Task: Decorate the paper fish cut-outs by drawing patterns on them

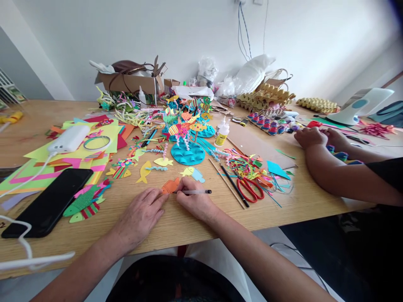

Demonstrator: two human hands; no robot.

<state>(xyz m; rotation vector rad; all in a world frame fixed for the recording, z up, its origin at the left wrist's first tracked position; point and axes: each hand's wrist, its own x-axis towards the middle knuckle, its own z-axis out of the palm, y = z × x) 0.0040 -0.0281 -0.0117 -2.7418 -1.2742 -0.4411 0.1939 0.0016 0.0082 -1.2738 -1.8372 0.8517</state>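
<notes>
An orange paper fish (170,186) with drawn marks lies on the wooden table between my hands. My left hand (141,214) rests flat, its fingertips on the fish's left edge. In my right hand (193,199) is a pen (201,191), gripped at the fish's right side, its black end pointing right. Just beyond lie a yellow fish (144,172), a pale yellow fish (188,171) and a light blue paper piece (198,175). Farther back, colourful fish on curled stems stand on a blue scalloped base (188,153).
A phone (47,201), a power bank (69,139) and coloured paper (37,167) lie left. Red scissors (250,189), a black pencil (234,186) and paper scraps (245,163) lie right. A glue bottle (222,134) stands behind. Another person's hands (311,137) work at far right.
</notes>
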